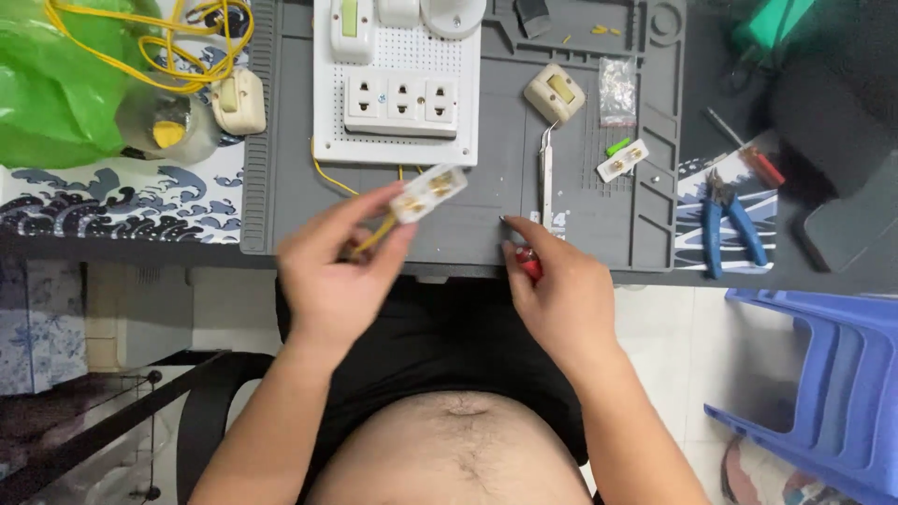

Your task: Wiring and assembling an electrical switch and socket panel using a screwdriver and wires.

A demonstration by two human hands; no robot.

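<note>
Up close, we pinch a small white plastic socket insert with brass contacts (428,194) in our left hand (332,271), grip narrow around it and the yellow wire (372,236) trailing from it. Our right hand (561,290) closes on a red-handled screwdriver (527,259), tip toward eleven o'clock. Beyond, at twelve o'clock, a white perforated board with a triple outlet (398,103) lies on the grey work mat (486,201) covering the tabletop. Metal tweezers (546,168) lie at one o'clock, blue-handled pliers (731,220) at three.
</note>
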